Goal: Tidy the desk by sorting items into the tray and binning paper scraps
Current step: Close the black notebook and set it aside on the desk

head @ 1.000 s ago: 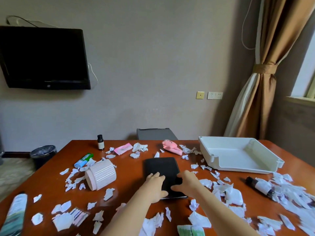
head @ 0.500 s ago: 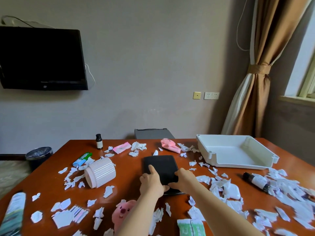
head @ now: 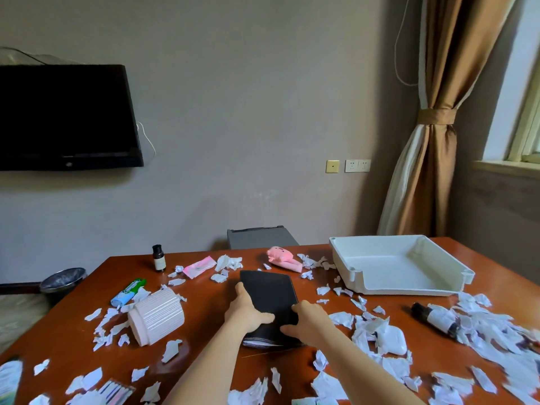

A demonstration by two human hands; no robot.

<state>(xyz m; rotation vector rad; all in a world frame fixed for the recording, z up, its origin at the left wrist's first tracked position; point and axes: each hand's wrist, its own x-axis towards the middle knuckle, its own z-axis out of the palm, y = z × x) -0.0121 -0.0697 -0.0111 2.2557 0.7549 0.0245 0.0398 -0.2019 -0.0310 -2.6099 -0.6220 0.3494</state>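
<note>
A black notebook [head: 268, 293] lies in the middle of the brown desk [head: 210, 340], its near edge lifted so that white pages show underneath. My left hand [head: 245, 311] grips its left near corner and my right hand [head: 306, 318] grips its right near corner. The empty white tray [head: 344, 264] sits at the back right. Torn white paper scraps [head: 482, 340] cover much of the desk, thickest at the right. A dark bin [head: 62, 280] stands on the floor off the desk's left edge.
A ribbed pink cup [head: 156, 315] lies on its side at left, near a green-blue tube [head: 128, 292]. A small dark bottle [head: 158, 258], a pink packet [head: 200, 266] and a pink plush toy [head: 283, 257] sit at the back. Another dark bottle [head: 435, 318] and a white case [head: 394, 342] lie at right.
Both hands have closed on the notebook's near corners and raised its near edge off the desk. The camera has tilted up, so the nearest items have dropped out of view.
</note>
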